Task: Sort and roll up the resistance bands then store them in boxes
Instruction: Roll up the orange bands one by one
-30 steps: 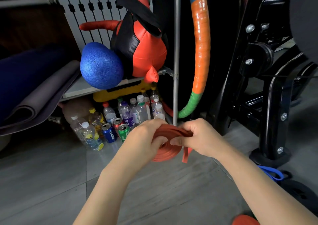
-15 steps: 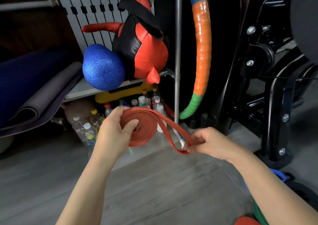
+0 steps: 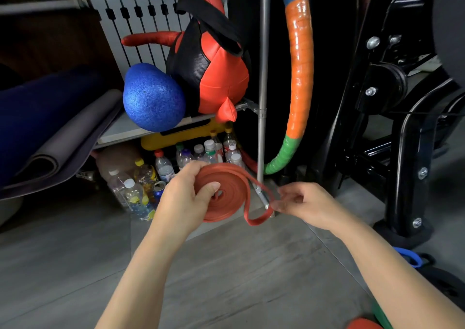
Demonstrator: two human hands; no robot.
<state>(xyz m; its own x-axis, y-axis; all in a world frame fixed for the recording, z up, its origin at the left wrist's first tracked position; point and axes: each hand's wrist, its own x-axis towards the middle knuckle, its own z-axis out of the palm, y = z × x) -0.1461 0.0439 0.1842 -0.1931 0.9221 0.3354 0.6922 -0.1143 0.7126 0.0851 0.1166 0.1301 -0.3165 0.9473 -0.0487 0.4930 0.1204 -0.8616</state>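
One band (image 3: 236, 190): left hand (image 3: 186, 200) grips coil, right hand (image 3: 305, 202) seemingly pinches tail.

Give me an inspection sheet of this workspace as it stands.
Surface: grey floor.
Job's things: red band, mostly coiled, tail loop loose; blue band and green band low at right; no box in view.
Clutter: bottles and cans under a shelf.
Grippers: left hand grips the coil; right hand pinches the loose loop.
Cables: nothing seen.
Surroundings: blue ball and red bag on the shelf, mats at left, black machine at right.
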